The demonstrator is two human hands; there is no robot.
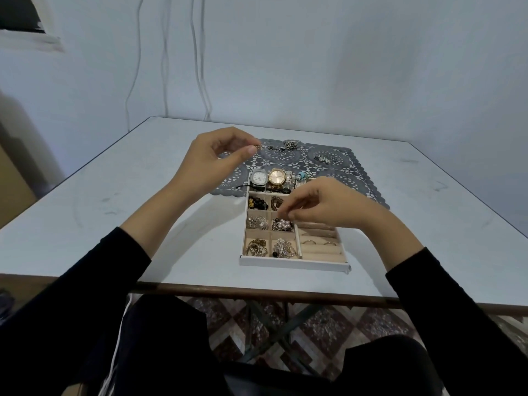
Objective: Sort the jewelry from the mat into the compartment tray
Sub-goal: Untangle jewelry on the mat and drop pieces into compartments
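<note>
A white compartment tray (294, 263) lies on the table, its far end on a grey lace mat (348, 178). Two watches (268, 178) fill its far compartments; beads, chains and rings fill others. My left hand (217, 158) is raised over the mat's left part and pinches the end of a thin chain (275, 147) that trails onto the mat. My right hand (323, 204) hovers over the tray's middle, fingertips curled together just above a compartment of pearl beads (283, 224); whether they pinch anything is hidden. A small bead cluster (324, 159) lies on the mat.
The grey table (114, 201) reaches to a wall at the back; its near edge is a brown rim. Cables hang down the wall behind. Patterned floor tiles and my dark-clothed legs show below the table.
</note>
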